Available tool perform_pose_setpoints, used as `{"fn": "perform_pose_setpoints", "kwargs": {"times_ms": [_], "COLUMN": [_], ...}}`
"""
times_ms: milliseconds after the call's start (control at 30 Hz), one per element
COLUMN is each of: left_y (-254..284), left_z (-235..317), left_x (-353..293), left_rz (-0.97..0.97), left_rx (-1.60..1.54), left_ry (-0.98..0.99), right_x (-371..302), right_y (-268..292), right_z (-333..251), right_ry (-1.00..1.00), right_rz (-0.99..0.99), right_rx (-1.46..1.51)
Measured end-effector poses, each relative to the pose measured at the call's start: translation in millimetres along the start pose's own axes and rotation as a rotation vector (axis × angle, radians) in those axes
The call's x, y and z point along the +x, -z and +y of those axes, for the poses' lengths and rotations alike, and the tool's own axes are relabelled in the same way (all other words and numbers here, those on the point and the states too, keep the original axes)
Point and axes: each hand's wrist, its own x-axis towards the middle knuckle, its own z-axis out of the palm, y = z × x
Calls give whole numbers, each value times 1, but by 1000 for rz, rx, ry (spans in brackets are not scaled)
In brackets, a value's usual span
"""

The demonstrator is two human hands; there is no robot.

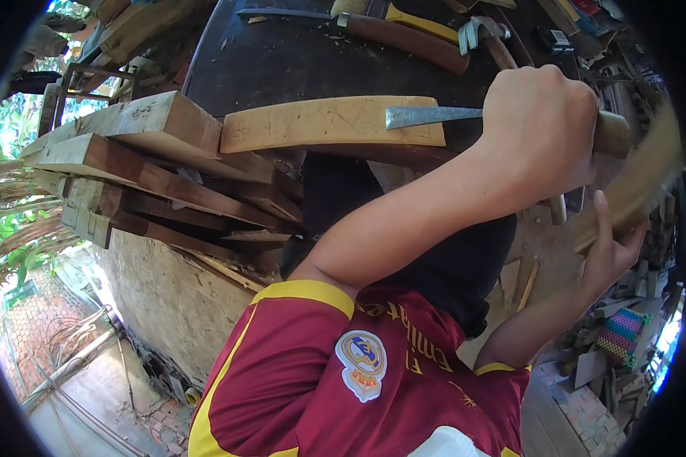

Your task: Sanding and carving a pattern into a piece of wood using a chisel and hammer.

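Observation:
My left hand (541, 126) is closed around the handle of a chisel (434, 116). The wooden butt of its handle (614, 135) sticks out past my fist. The flat metal blade lies over the right end of a pale curved wooden piece (312, 122), which bears pencilled marks. My right hand (616, 242), lower and farther right, appears closed around a thick wooden club (640, 183), with one finger stretched along it. The club is smeared by motion and stands apart from the chisel butt.
Thick wooden boards (152, 164) are stacked on the left. On the dark bench top (282, 61) lie a long tool with a brown handle (404, 42), a yellow-handled tool (419, 23) and a claw hammer (484, 38). Scrap wood and a woven striped item (623, 335) sit at lower right.

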Motion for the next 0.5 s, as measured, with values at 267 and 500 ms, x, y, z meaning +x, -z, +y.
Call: {"fn": "perform_pose_setpoints", "kwargs": {"times_ms": [267,500], "left_y": [-4,-6], "left_z": [-15,-24], "left_x": [-4,-25], "left_rz": [-71,-238], "left_rx": [118,114], "left_ry": [30,-55], "right_x": [-19,-59], "right_y": [5,-2], "right_z": [8,18], "right_ry": [265,-109], "right_rz": [-149,-89], "right_rx": [-237,545]}}
